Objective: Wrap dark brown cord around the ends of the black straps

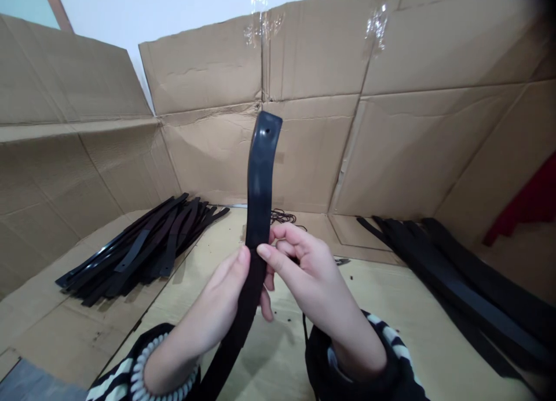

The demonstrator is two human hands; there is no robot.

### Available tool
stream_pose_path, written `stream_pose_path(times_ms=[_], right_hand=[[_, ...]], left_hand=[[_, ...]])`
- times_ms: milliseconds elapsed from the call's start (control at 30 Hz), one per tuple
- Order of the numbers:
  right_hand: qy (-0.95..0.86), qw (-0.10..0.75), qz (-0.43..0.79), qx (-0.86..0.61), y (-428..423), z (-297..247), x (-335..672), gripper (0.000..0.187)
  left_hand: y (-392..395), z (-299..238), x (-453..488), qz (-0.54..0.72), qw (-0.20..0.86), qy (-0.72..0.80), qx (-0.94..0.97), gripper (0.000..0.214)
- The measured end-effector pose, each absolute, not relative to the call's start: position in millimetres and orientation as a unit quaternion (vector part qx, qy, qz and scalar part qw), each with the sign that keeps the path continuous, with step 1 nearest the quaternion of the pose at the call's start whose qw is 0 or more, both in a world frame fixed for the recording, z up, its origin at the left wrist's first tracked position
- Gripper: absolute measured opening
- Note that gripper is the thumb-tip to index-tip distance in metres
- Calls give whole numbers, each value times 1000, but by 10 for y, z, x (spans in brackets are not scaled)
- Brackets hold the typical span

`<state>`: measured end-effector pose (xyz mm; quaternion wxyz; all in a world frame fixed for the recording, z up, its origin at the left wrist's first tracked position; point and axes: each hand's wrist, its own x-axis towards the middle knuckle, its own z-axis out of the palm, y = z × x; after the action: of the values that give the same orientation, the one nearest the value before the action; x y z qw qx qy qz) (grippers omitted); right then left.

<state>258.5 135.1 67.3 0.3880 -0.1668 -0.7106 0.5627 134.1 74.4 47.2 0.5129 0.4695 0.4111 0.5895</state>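
A long black strap [259,181] stands up between my hands, curving slightly, with a small hole near its squared upper end. Its lower part hangs down past my wrists toward the bottom of the view. My left hand [221,291] wraps around the strap from the left side. My right hand [299,268] pinches it from the right, just above my left hand. A spiral coil band [160,369] circles my left wrist, and both sleeves are black with white stripes.
A pile of black straps [139,253] lies on the cardboard-covered surface to the left, and another [460,285] lies to the right. A tangle of thin black cord [282,217] sits behind the strap. Cardboard sheets [208,157] form the back and sides. A red cloth [525,204] is at far right.
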Motion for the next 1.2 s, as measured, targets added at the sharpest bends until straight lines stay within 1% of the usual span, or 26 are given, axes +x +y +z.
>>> stream_pose_path(times_ms=[67, 100, 167, 300, 433, 467, 533, 600, 667, 733, 833, 900, 933, 1000, 1033, 1100, 1167, 1200], right_hand=[[-701, 393, 571, -166, 1342, 679, 2585, 21], [-698, 394, 577, -159, 1344, 683, 2589, 20], [-693, 389, 590, -140, 1361, 690, 2603, 19], [-689, 391, 599, -113, 1425, 695, 2627, 17], [-669, 369, 640, -75, 1463, 685, 2619, 19], [-668, 361, 646, -79, 1465, 681, 2616, 21], [-669, 339, 655, -90, 1461, 672, 2613, 31], [-680, 315, 657, -88, 1450, 666, 2615, 39], [-693, 317, 641, -93, 1436, 669, 2620, 38], [-699, 337, 622, -105, 1424, 682, 2624, 36], [-686, 387, 604, -121, 1409, 712, 2626, 27], [-682, 416, 587, -134, 1392, 730, 2625, 20], [-680, 418, 586, -139, 1382, 735, 2625, 20], [-677, 392, 608, -137, 1357, 738, 2625, 21], [-674, 379, 620, -134, 1347, 737, 2625, 22], [-670, 380, 623, -135, 1336, 732, 2625, 24], [-674, 397, 607, -140, 1343, 727, 2629, 25], [-679, 402, 598, -139, 1352, 724, 2632, 25]], left_hand=[[736, 479, 1350, 608, 450, 434, 490, 49], [734, 481, 1347, 611, 440, 435, 493, 48], [732, 485, 1326, 608, 453, 426, 493, 47], [733, 483, 1267, 576, 557, 379, 463, 52], [747, 448, 1245, 539, 666, 277, 434, 58], [751, 433, 1243, 534, 684, 250, 429, 58], [762, 398, 1234, 522, 713, 206, 419, 60], [774, 369, 1215, 487, 751, 156, 419, 62], [786, 361, 1195, 436, 788, 109, 420, 61], [794, 385, 1190, 417, 799, 100, 422, 57], [793, 466, 1225, 469, 736, 212, 440, 52], [787, 512, 1260, 504, 670, 306, 451, 55], [783, 525, 1276, 514, 640, 336, 462, 59], [780, 534, 1297, 525, 584, 365, 499, 68], [781, 533, 1303, 534, 554, 373, 519, 69], [789, 534, 1307, 552, 488, 397, 546, 59], [801, 553, 1303, 566, 446, 421, 551, 45], [807, 570, 1298, 568, 432, 428, 554, 41]])
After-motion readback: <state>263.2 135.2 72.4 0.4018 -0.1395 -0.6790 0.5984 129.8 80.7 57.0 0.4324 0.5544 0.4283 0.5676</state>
